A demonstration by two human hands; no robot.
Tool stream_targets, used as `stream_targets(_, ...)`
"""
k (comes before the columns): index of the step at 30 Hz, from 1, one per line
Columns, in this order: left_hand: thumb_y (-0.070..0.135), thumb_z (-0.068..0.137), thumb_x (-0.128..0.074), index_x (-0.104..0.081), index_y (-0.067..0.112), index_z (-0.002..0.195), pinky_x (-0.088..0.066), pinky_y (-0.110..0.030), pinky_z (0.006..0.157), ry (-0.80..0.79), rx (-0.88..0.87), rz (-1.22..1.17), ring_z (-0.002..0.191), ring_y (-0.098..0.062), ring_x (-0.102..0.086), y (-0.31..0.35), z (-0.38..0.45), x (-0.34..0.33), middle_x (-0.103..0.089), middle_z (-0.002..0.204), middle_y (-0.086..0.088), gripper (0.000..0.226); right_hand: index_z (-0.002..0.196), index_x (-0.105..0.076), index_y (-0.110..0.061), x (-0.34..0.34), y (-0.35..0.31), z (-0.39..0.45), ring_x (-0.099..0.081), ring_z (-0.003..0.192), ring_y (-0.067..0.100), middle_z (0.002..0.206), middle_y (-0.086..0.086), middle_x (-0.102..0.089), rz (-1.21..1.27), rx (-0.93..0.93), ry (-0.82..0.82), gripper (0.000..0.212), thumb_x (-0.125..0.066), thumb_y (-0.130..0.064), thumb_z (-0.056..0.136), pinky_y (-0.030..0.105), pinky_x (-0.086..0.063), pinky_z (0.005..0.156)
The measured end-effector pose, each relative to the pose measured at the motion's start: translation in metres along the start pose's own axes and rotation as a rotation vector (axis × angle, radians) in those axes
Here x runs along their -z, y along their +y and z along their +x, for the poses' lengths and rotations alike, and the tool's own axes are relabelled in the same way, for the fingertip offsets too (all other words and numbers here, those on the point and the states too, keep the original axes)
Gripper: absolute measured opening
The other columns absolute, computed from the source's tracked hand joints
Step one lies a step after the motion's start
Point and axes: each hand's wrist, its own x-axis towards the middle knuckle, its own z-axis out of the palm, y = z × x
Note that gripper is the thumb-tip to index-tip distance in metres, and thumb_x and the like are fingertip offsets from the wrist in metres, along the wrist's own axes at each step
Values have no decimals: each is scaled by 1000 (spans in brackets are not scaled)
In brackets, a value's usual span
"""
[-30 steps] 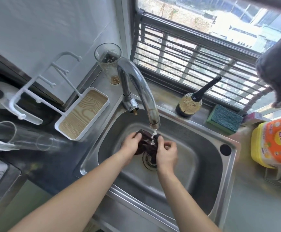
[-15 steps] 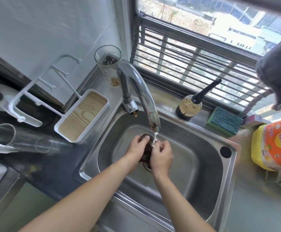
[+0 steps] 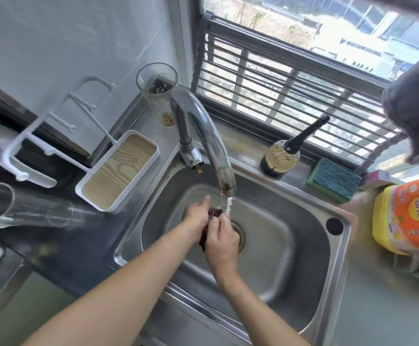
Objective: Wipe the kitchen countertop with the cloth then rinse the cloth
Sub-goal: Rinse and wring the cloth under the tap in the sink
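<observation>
Both hands work inside the stainless sink (image 3: 333, 258), just below the spout of the curved faucet (image 3: 211, 143). The dark cloth (image 3: 213, 213) is bunched between the palms; only a small dark end shows above the fingers and a sliver below, so its long axis appears to run from the near side of the basin toward the spout, the exposed end pointing up toward the falling water (image 3: 229, 207). The left hand (image 3: 196, 221) wraps the cloth from the left with curled fingers, a closed grip on the fabric; the right hand (image 3: 219, 237) clasps it from the right, likewise gripping it. The bundle sits over the drain (image 3: 239, 234).

On the counter (image 3: 378, 308) stand a white tray (image 3: 121, 171) left of the sink, a clear cup (image 3: 157, 91) behind the faucet, a green sponge (image 3: 333, 179) and a yellow bottle (image 3: 408, 218) at right.

Compared with one second earlier, the hands have drawn together: then the cloth was spread between them and widely visible, now it is compressed and mostly hidden.
</observation>
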Motion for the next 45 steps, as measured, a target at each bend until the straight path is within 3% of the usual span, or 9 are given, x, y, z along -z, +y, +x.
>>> stream_targets(7,41,105,-44,-68,16,103,-41,-15,45,-259,-27,186,48,-7,-60,-6,-38,-4,-65,72,-2,35,85,-52,-12,15,22,59,-58,84,33,78,7,-61,119,-426,118,27,-58,-34,100,36,-35,72)
stream_targets(11,73,96,-32,-77,16,100,-56,-27,63,-424,174,47,78,-20,-75,11,-40,21,-78,92,-8,73,86,-57,-21,23,23,56,-58,74,11,77,-7,-62,236,-252,-94,26,-77,-39,85,30,-49,73)
stream_targets(15,47,95,-63,-73,15,106,-53,-28,52,-214,-105,74,71,-23,-71,11,-29,25,-75,98,-13,36,107,-62,-7,29,21,58,-70,82,16,94,9,-73,376,-352,-222,31,-81,-22,87,29,-59,73)
stream_targets(19,24,97,-63,-65,17,99,-48,-20,52,-25,-201,-70,75,-17,-65,8,-23,14,-70,94,-5,8,73,-67,-11,30,4,50,-71,77,25,79,8,-74,243,-607,-276,33,-61,-32,98,32,-55,68)
stream_targets(24,55,88,-68,-68,11,100,-56,-33,80,82,-33,-96,86,-24,-68,2,-22,6,-74,96,-7,46,62,-54,-14,15,0,3,-61,71,34,68,13,-67,-149,-147,-108,49,-41,-54,85,39,-47,68)
stream_targets(27,52,89,-69,-72,12,83,-55,-28,61,-28,-1,-62,64,-22,-66,-2,-29,1,-71,69,-3,40,60,-56,-16,12,9,21,-65,73,32,71,13,-71,-104,-267,-86,58,-44,-65,89,38,-49,70)
stream_targets(30,29,96,-65,-69,13,76,-47,-20,48,-233,37,-58,47,-14,-61,-10,-47,-16,-67,58,-2,26,60,-60,-13,25,14,64,-61,78,29,72,9,-68,102,-564,21,42,-58,-41,92,39,-49,76)
stream_targets(37,25,89,-62,-54,15,59,-41,-21,47,66,39,-172,49,-18,-52,19,-38,1,-55,52,2,33,59,-40,-16,8,-21,-8,-42,54,18,52,-1,-46,58,-50,-1,32,-50,-38,80,38,-33,59)
stream_targets(45,35,101,-54,-65,17,76,-48,-25,51,-218,-84,84,61,-20,-59,4,-48,-9,-65,71,-2,32,76,-64,-7,20,11,53,-59,82,35,79,13,-68,59,-546,147,44,-48,-40,100,37,-39,73)
